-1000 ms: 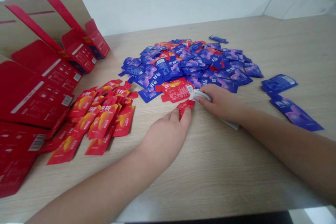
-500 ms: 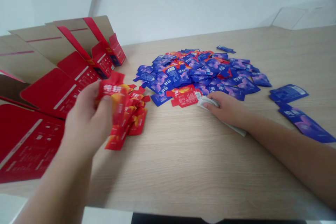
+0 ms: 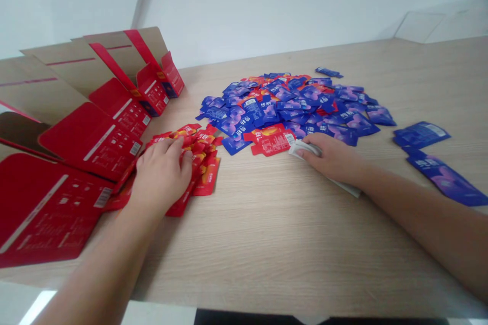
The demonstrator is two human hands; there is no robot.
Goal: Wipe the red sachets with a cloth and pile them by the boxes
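Note:
My left hand [image 3: 162, 175] rests over a heap of red and orange pouches [image 3: 206, 172] at the left, its fingers apart and bent a little on the top layer. Several of those pouches are hidden under the palm. A folded white cloth [image 3: 344, 187] is gripped between the thumb and fingers of my right hand [image 3: 324, 156], low over the table; part of it is covered by the hand. Its tip meets the corner of a red pouch [image 3: 270, 140] lying at the front of a large mixed pile, mostly blue-purple pouches [image 3: 263, 109].
Open red cartons [image 3: 97, 134] stand in a row along the left, flaps raised. Two blue pouches [image 3: 444, 175] lie apart on the right, and another blue pouch [image 3: 328, 72] sits behind the pile. A white wall rises behind the wooden table [image 3: 259, 254].
My left hand, which held a red pouch in the air, has come down onto the red heap, and the pouch now lies there. My right hand stays in place with the cloth.

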